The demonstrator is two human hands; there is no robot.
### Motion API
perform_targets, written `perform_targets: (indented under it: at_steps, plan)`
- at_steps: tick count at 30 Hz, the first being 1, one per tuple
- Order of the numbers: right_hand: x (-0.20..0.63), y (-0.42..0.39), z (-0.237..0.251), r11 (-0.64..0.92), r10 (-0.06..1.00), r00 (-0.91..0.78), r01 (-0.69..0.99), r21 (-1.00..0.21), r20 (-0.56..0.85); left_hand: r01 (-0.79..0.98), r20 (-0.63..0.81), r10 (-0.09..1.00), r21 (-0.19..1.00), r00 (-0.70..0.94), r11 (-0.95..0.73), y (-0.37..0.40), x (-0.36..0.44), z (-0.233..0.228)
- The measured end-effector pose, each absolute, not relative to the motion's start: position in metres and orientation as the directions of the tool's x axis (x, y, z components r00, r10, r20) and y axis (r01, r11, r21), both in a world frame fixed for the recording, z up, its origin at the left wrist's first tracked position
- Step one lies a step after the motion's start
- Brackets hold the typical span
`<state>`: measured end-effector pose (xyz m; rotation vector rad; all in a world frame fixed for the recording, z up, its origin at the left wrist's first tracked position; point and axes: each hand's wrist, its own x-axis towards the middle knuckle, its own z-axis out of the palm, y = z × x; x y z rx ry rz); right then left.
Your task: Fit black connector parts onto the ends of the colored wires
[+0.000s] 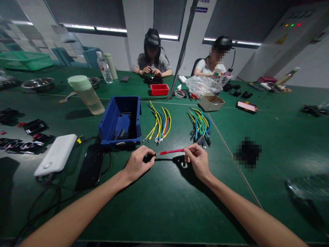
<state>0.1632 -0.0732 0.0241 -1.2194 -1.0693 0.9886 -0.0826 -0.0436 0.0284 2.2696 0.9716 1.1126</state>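
Observation:
Between my hands a short red wire (172,151) lies nearly level just above the table, with a metal lug at its left end. My right hand (197,158) pinches the wire's right end. In the fingertips of my left hand (138,162) is a small black sleeve (155,155), mostly hidden, right at the lug. Beyond my left hand stands a blue bin (106,132) with several black sleeves (122,133) inside. A bundle of yellow, blue and red wires (160,123) with bare lugs lies ahead; another wire bundle (200,123), with black sleeves on some ends, lies to its right.
A white power bank (56,154) and a black phone (90,166) with cables lie at left, near a green-lidded bottle (86,94). Farther back are a red tray (159,90), a small cardboard box (212,103), a pole (183,48) and two people working.

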Motion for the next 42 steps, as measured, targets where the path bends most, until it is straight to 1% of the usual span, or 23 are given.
perform_targets:
  at_steps: [11,23,35,42]
  plan:
    - [0.1669,-0.0716,0.0187,0.105,0.977,0.189,-0.036,-0.994,0.096,0.398,0.524,0.743,0.63,0.417,-0.667,-0.0426,-0.0818,0.0249]
    - [0.1662,-0.0727,0.0204,0.099,0.978,0.189,-0.028,-0.995,0.092,0.382,0.538,0.731,0.625,0.42,-0.68,-0.0419,-0.0831,0.0244]
    - [0.1663,-0.0727,0.0204,0.097,0.979,0.184,-0.03,-0.995,0.09,0.401,0.508,0.769,0.658,0.388,-0.638,-0.0418,-0.0832,0.0248]
    - [0.165,-0.0723,0.0223,0.089,0.98,0.18,-0.037,-0.995,0.081,0.399,0.518,0.759,0.648,0.393,-0.649,-0.0416,-0.084,0.0242]
